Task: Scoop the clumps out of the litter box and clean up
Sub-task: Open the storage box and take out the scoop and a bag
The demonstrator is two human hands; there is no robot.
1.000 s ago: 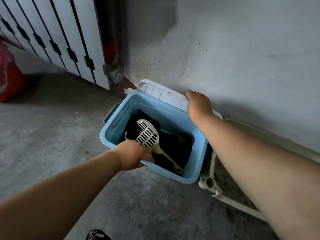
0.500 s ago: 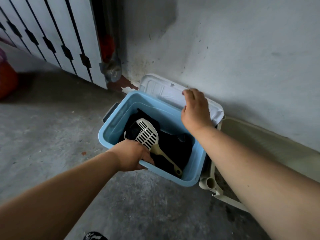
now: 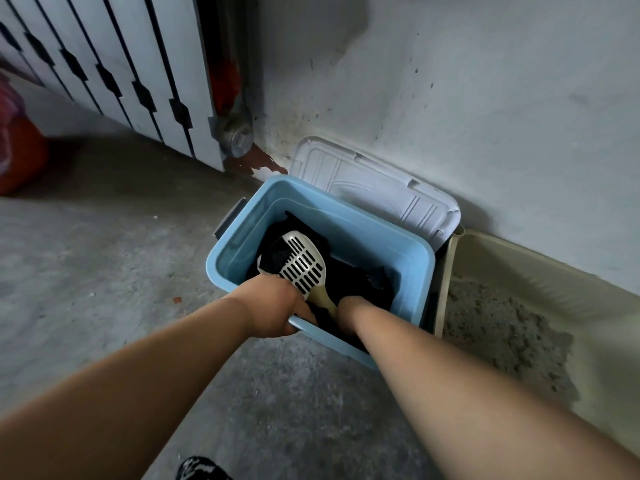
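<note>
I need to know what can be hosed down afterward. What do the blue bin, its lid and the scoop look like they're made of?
Blue bin: looks like moulded plastic, smooth with a slight sheen and a rolled rim. Lid: white plastic, matte, with raised moulded ribs. Scoop: cream plastic, apparently rigid, with slots cut through its head. All seem washable, though I can't confirm this from looks alone.

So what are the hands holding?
The left hand grips the blue bin by its near rim. The right hand reaches the scoop handle; its grip is hidden.

I note a white radiator (image 3: 104,81) against the stained wall (image 3: 485,98), orange bag (image 3: 17,161) far left, concrete floor (image 3: 86,254).
</note>
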